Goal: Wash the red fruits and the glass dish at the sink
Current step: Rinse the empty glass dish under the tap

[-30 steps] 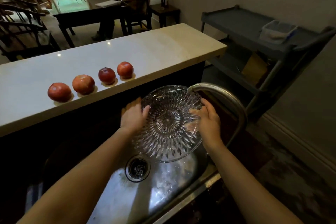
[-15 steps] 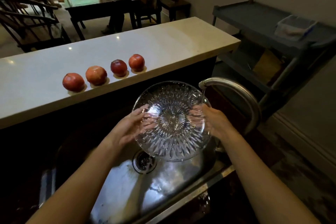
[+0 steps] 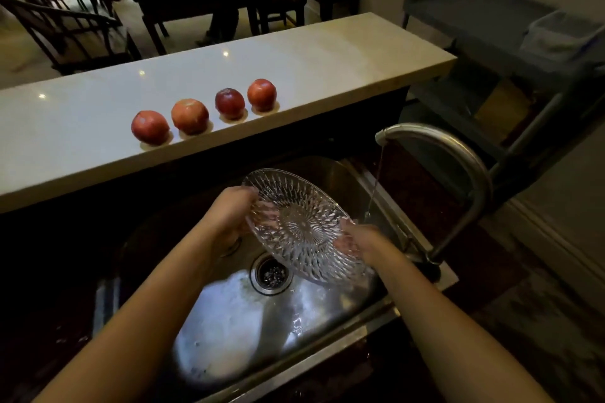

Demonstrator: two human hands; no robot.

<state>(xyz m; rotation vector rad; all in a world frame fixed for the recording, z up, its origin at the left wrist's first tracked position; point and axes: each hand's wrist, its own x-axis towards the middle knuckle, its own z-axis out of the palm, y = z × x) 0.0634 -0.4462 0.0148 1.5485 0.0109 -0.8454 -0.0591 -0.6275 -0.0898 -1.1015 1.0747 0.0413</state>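
Over the sink [image 3: 229,330], the head view shows the left hand [image 3: 234,217] and right hand [image 3: 355,240] gripping opposite rims of the tilted glass dish [image 3: 304,226]. Wet cut glass looks slippery, rigid and breakable; a rim hold suits it. Four red fruits [image 3: 190,116] wait on the counter [image 3: 82,137].

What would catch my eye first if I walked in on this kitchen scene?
Probably the cut-glass dish, held tilted over the steel sink between the left hand and right hand. Next, the four red fruits lined up along the pale counter behind the sink. A thin stream of water falls from the curved faucet on the right, just beside the dish.
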